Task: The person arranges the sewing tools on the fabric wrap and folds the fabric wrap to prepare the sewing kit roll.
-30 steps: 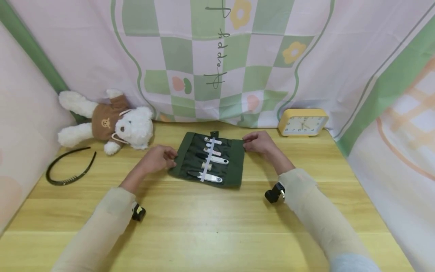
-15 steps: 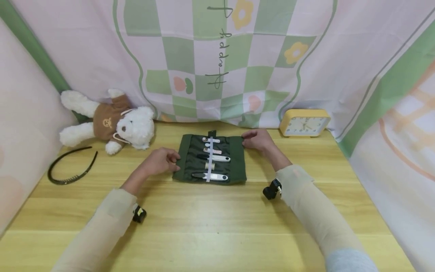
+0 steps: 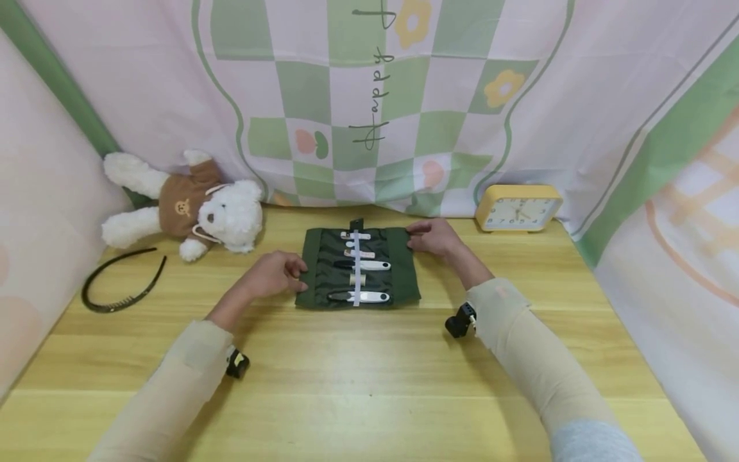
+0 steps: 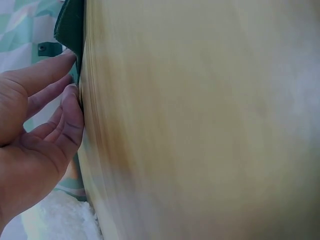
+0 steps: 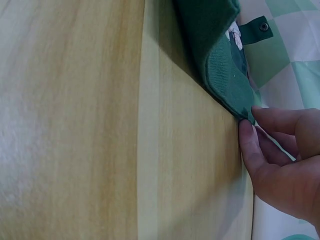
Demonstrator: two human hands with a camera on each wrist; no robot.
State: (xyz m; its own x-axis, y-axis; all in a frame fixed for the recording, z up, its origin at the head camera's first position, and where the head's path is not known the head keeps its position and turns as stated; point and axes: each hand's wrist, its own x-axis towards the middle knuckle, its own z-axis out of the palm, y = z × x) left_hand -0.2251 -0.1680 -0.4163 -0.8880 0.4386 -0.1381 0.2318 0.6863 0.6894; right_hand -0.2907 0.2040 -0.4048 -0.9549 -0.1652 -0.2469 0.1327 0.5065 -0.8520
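Observation:
A dark green fabric roll-up pouch lies unrolled on the table. Under its white elastic strip sit several small tools, among them a white-handled one at the near end and a pale spool-like piece. My left hand touches the pouch's left edge; in the left wrist view its thumb and forefinger stand apart along that edge. With thumb and forefinger, my right hand pinches the far right corner, clearly seen in the right wrist view. A snap tab sticks out at the far side.
On the wooden table, a white plush bear in a brown top lies at the back left, with a black headband before it. A yellow clock stands at the back right. Behind hangs a printed curtain.
The pouch has turned slightly counterclockwise, its near right corner swinging right and away, so its near edge runs nearly level. Both hands have stayed at its edges with small shifts.

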